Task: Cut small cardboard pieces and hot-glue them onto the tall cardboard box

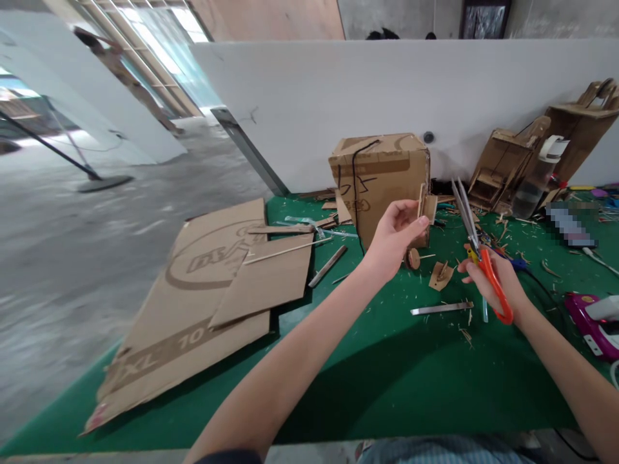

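My left hand (394, 235) pinches a small cardboard piece (429, 207) in front of a cardboard box (387, 171) that has marker writing and a black cord on it. In my right hand (498, 283) are scissors (488, 274) with orange handles, their blades pointing up and a little apart. The blades are to the right of the cardboard piece and do not touch it. Below the hands lie a small round cardboard part (413, 259) with a stick, a cardboard scrap (441, 276) and metal tweezers (442, 309).
Large flat cardboard sheets (193, 283) cover the left of the green table (387, 386). On the right stand cardboard constructions (503, 161), a clear bottle (534, 183), a phone (570, 224) and a magenta device (587, 325). A white panel (300, 109) rises behind.
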A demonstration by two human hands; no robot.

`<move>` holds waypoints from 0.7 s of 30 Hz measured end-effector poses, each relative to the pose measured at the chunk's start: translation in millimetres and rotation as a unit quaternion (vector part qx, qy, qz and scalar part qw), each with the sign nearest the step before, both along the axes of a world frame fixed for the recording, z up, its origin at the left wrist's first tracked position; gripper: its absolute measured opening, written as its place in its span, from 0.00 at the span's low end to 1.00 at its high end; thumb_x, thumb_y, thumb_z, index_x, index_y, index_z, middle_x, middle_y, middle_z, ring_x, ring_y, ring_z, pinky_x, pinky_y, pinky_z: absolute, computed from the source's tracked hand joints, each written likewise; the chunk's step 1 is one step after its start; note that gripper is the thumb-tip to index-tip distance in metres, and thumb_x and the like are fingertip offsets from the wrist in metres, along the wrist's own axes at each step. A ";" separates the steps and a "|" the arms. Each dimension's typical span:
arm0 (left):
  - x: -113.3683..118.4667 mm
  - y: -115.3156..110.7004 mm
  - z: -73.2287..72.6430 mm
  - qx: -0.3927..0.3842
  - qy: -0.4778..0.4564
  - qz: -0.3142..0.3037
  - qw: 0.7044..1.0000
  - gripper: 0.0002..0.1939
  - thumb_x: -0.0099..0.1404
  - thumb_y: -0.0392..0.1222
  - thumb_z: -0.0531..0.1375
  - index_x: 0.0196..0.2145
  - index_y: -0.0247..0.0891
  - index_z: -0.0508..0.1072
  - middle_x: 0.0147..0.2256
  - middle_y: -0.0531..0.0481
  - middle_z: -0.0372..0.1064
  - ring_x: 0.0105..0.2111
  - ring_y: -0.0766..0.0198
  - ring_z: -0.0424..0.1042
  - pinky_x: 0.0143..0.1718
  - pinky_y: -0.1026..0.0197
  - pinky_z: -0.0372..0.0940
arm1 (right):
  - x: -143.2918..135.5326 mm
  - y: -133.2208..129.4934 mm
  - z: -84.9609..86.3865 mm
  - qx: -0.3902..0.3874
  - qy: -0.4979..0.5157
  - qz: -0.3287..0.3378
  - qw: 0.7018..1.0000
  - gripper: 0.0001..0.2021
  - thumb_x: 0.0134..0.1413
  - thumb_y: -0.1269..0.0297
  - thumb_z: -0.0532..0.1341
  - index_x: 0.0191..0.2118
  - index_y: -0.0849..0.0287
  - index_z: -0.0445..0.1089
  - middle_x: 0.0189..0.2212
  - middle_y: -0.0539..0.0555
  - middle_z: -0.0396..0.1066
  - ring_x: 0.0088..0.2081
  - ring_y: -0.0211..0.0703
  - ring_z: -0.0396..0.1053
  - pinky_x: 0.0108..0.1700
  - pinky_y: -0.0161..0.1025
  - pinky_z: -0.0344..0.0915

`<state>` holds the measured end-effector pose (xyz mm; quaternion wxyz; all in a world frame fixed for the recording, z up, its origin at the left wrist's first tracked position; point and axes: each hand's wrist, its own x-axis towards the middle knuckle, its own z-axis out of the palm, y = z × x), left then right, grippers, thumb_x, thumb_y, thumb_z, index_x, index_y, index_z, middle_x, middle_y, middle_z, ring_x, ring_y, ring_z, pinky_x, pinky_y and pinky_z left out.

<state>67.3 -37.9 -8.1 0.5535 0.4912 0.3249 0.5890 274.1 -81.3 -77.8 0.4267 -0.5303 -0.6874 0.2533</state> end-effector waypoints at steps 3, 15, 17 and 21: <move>-1.6 3.8 -2.6 0.017 0.025 0.013 0.999 0.17 0.54 0.41 0.67 0.40 0.41 0.67 0.43 0.50 0.70 0.40 0.67 0.72 0.42 0.64 0.69 | -1.2 -2.5 7.7 -0.021 0.008 0.018 1.000 0.23 0.57 0.54 0.61 0.55 0.59 0.65 0.34 0.56 0.76 0.31 0.48 0.75 0.31 0.41 0.72; 1.4 4.7 -8.3 0.064 0.006 -0.018 0.998 0.21 0.52 0.42 0.71 0.40 0.40 0.67 0.48 0.49 0.70 0.44 0.64 0.74 0.46 0.61 0.70 | -3.5 -0.7 6.4 0.032 -0.043 0.018 0.998 0.21 0.56 0.54 0.62 0.52 0.61 0.68 0.30 0.54 0.76 0.27 0.45 0.75 0.32 0.37 0.71; 2.9 3.7 -9.1 0.058 0.005 -0.018 0.998 0.22 0.51 0.43 0.71 0.40 0.40 0.66 0.47 0.49 0.70 0.42 0.65 0.74 0.43 0.61 0.70 | -4.0 -1.1 6.2 0.037 -0.050 0.016 0.998 0.21 0.57 0.54 0.61 0.52 0.61 0.68 0.29 0.53 0.76 0.27 0.45 0.75 0.33 0.37 0.71; 4.2 2.0 -9.1 0.052 0.012 -0.016 0.998 0.24 0.51 0.44 0.72 0.40 0.40 0.66 0.48 0.49 0.69 0.38 0.67 0.74 0.40 0.62 0.70 | -5.4 -2.3 7.0 0.048 -0.066 0.012 0.997 0.20 0.57 0.54 0.61 0.52 0.61 0.68 0.29 0.53 0.76 0.27 0.44 0.75 0.34 0.37 0.71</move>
